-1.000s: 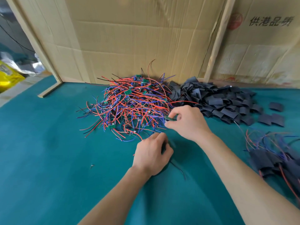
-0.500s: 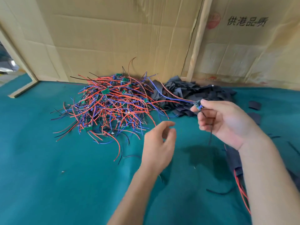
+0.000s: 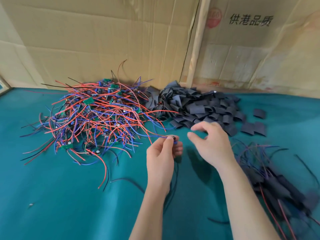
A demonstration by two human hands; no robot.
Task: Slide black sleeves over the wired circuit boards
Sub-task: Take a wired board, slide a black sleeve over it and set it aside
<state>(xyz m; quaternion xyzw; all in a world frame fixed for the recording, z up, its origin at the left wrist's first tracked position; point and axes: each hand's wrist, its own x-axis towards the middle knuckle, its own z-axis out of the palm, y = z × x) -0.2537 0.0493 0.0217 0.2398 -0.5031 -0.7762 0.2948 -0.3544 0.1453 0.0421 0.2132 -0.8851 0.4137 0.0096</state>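
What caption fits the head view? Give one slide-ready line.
Left hand pinches a wired circuit board while the open right hand reaches toward the black sleeves.

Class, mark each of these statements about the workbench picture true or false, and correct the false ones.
1. The left hand pinches a wired circuit board. True.
2. The right hand holds a black sleeve. False: its fingers are loosely spread and hold nothing.
3. The pile of black sleeves lies to the right of the tangle of wired boards. True.
4. The table cover is red. False: it is teal green.
5. Sleeved boards lie by the right forearm. True.
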